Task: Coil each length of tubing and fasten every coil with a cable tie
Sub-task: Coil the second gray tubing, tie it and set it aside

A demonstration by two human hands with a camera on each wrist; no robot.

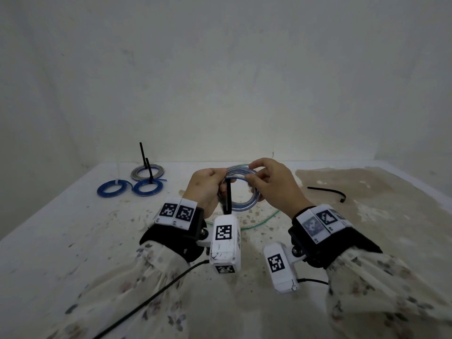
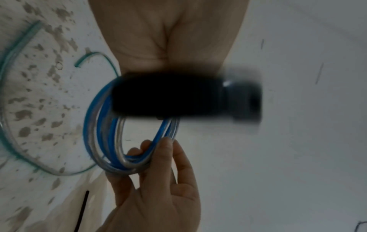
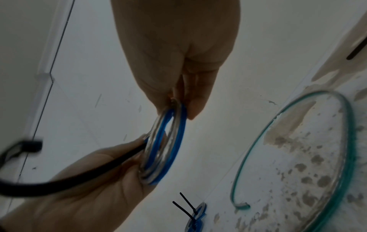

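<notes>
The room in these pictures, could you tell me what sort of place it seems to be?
Probably a bare workroom: a stained white table against a plain white wall, holding only tied tubing coils and a spare cable tie.

Black cable tie (image 2: 168, 98) blurred at left wrist, green tubing (image 2: 12, 47) cut off by edge

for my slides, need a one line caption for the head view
Both hands, left hand and right hand, hold a blue-and-clear tubing coil with a black cable tie above the table.
</notes>
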